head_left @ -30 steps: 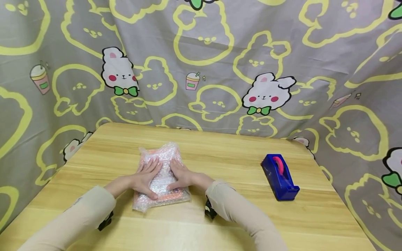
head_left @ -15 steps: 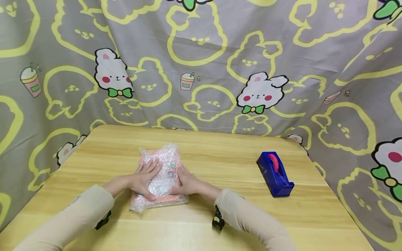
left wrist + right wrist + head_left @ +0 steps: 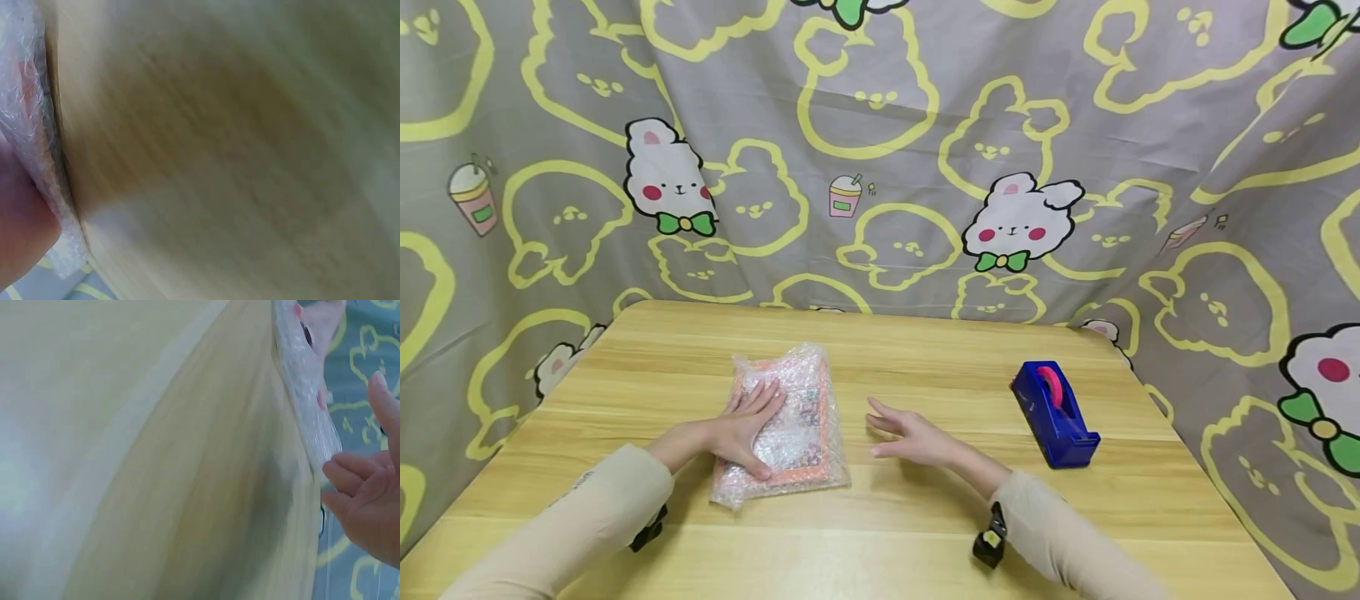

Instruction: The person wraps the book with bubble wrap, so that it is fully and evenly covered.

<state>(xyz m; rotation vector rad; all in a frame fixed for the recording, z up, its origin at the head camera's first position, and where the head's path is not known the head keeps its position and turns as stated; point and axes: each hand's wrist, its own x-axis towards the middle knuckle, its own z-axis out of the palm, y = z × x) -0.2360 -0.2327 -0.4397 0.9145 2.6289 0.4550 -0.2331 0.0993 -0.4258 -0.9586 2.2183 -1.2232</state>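
Observation:
A flat rectangular item with an orange border, wrapped in clear bubble wrap [image 3: 801, 417], lies on the table. My left hand [image 3: 748, 429] rests on its left part with the fingers spread. The left wrist view shows the edge of the bubble wrap [image 3: 37, 119] beside part of that hand [image 3: 22, 219]. My right hand [image 3: 913, 437] hovers to the right of the package, apart from it, holding nothing; its fingers are loosely extended. In the right wrist view, the right hand [image 3: 369, 487] has its thumb raised. What is inside the wrap is blurred by the plastic.
A blue tape dispenser [image 3: 1056, 417] with a pink-red roll stands on the right side of the wooden table [image 3: 880, 533]. A grey patterned curtain [image 3: 895, 100] encloses the back and sides. Small black devices are strapped at both wrists.
My right hand has lifted off the package and moved right, away from it. My left hand stays on the bubble wrap. The head view has shifted slightly to the right.

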